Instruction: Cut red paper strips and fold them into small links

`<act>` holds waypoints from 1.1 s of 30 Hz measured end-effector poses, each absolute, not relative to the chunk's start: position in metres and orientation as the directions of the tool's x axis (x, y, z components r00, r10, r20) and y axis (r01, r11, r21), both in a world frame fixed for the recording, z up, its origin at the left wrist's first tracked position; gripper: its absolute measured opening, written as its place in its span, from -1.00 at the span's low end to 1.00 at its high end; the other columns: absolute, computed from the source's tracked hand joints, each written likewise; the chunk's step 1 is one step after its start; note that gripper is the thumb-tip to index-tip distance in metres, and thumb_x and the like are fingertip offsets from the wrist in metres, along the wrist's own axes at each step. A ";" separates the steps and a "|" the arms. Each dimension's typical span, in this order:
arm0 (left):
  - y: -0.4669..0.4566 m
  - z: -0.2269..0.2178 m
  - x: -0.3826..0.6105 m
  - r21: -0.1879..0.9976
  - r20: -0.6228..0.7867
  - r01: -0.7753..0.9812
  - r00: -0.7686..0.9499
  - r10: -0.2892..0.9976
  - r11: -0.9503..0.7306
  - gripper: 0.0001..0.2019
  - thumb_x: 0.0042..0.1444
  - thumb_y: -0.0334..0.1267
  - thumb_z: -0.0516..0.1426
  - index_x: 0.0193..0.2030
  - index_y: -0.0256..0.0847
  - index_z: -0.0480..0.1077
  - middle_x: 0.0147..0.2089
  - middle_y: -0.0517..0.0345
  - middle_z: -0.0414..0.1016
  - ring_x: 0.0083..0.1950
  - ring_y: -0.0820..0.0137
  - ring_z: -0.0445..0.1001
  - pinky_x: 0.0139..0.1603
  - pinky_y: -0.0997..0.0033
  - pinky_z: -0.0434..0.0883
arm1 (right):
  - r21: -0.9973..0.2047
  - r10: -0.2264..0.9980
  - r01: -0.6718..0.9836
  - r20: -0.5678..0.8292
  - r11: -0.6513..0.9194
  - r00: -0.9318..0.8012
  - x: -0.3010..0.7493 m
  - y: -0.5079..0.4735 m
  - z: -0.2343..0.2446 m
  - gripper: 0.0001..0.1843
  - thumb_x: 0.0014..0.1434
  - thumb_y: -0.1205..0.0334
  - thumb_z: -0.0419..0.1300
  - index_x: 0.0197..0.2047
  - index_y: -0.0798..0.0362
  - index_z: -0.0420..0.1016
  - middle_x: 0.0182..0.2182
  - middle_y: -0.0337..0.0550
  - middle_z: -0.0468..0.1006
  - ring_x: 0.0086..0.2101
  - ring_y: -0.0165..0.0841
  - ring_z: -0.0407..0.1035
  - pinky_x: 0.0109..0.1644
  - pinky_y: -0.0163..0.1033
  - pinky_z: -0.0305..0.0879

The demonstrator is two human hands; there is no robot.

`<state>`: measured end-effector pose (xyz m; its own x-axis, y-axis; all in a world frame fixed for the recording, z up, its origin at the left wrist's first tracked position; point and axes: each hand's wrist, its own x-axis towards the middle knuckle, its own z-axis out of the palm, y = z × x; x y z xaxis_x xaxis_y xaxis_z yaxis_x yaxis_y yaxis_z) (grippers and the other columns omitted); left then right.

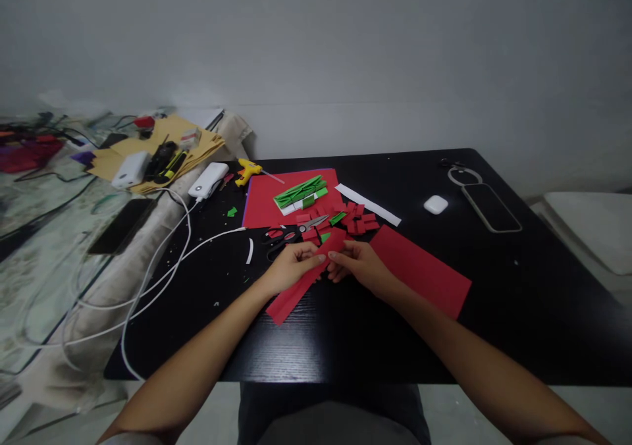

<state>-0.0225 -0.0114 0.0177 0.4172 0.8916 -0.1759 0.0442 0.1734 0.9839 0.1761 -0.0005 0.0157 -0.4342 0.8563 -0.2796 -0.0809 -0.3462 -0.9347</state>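
Note:
A long red paper strip [292,300] slants between my two hands above the black table. My left hand [295,266] pinches it along its middle, and my right hand [356,262] pinches it close beside, thumb on the paper. Just beyond my fingers lie scissors [291,233] with dark handles, their blades partly apart. Several small folded red paper pieces [359,220] are heaped to the right of the scissors. A larger red sheet [424,270] lies flat under and beside my right forearm. Folded green paper strips [301,191] rest on red sheets [259,198] farther back.
A yellow glue gun [247,171] and a white power bank [209,180] with white cables stand at the back left. A white paper strip [369,205] lies behind the heap. Rightward are a white earbud case [435,205] and a phone [491,208]. A cluttered surface adjoins on the left.

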 end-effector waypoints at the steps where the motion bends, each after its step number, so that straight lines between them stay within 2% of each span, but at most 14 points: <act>1: -0.011 0.018 -0.022 0.986 -0.165 0.056 0.407 0.898 0.155 -0.71 0.20 -0.05 0.25 -0.31 -0.28 0.46 -0.40 0.17 0.56 -0.44 0.46 0.51 -0.36 0.49 0.43 | -0.935 0.856 -0.081 -0.279 -0.345 -0.435 0.176 -0.001 0.016 -0.53 -0.01 -0.11 0.45 -0.37 0.12 0.46 -0.50 -0.14 0.62 -0.54 -0.36 0.53 -0.41 -0.26 0.50; 6: -0.010 0.017 -0.022 0.990 -0.100 0.129 0.371 0.923 0.055 -0.69 0.20 -0.04 0.23 -0.37 -0.29 0.45 -0.43 0.17 0.53 -0.43 0.46 0.44 -0.39 0.51 0.32 | -0.928 0.852 -0.095 -0.287 -0.361 -0.437 0.175 -0.002 0.016 -0.53 -0.03 -0.12 0.46 -0.39 0.11 0.45 -0.51 -0.15 0.62 -0.54 -0.36 0.53 -0.42 -0.26 0.51; 11: -0.010 0.016 -0.023 0.982 -0.107 0.183 0.371 0.922 0.040 -0.68 0.21 -0.02 0.21 -0.34 -0.29 0.46 -0.45 0.19 0.46 -0.46 0.49 0.33 -0.43 0.51 0.22 | -0.926 0.845 -0.094 -0.288 -0.366 -0.451 0.174 -0.002 0.017 -0.55 -0.05 -0.09 0.47 -0.32 0.12 0.51 -0.50 -0.16 0.61 -0.52 -0.35 0.53 -0.42 -0.26 0.49; 14: -0.011 0.018 -0.022 0.977 -0.114 0.209 0.359 0.926 0.040 -0.65 0.20 0.01 0.21 -0.36 -0.29 0.46 -0.49 0.23 0.40 -0.49 0.51 0.26 -0.46 0.52 0.15 | -0.951 0.858 -0.030 -0.264 -0.308 -0.441 0.175 -0.002 0.017 -0.59 -0.01 -0.07 0.44 -0.31 0.11 0.54 -0.59 -0.26 0.52 -0.61 -0.43 0.40 -0.52 -0.32 0.36; 18: -0.012 0.021 -0.020 0.975 -0.129 0.215 0.353 0.927 0.054 -0.63 0.18 0.03 0.22 -0.38 -0.29 0.45 -0.56 0.30 0.27 -0.54 0.54 0.16 -0.49 0.53 0.07 | -0.974 0.889 0.053 -0.223 -0.220 -0.399 0.176 -0.001 0.017 -0.65 0.06 -0.05 0.37 -0.42 0.08 0.49 -0.72 -0.39 0.34 -0.70 -0.50 0.19 -0.60 -0.36 0.10; 27: -0.012 0.016 -0.022 0.978 -0.109 0.209 0.377 0.920 0.031 -0.66 0.20 -0.01 0.21 -0.35 -0.30 0.45 -0.53 0.29 0.28 -0.50 0.53 0.17 -0.46 0.52 0.07 | -0.976 0.907 0.060 -0.216 -0.208 -0.361 0.176 -0.004 0.016 -0.70 0.07 0.00 0.37 -0.43 0.06 0.49 -0.74 -0.41 0.31 -0.69 -0.49 0.13 -0.57 -0.34 0.01; 33: -0.013 0.020 -0.022 0.979 -0.126 0.198 0.383 0.915 0.052 -0.68 0.21 -0.03 0.21 -0.34 -0.29 0.45 -0.51 0.25 0.38 -0.49 0.50 0.28 -0.44 0.51 0.15 | -0.975 0.928 0.000 -0.213 -0.224 -0.306 0.179 0.001 0.018 -0.63 0.00 -0.03 0.42 -0.53 0.04 0.42 -0.72 -0.38 0.32 -0.68 -0.49 0.14 -0.57 -0.31 0.02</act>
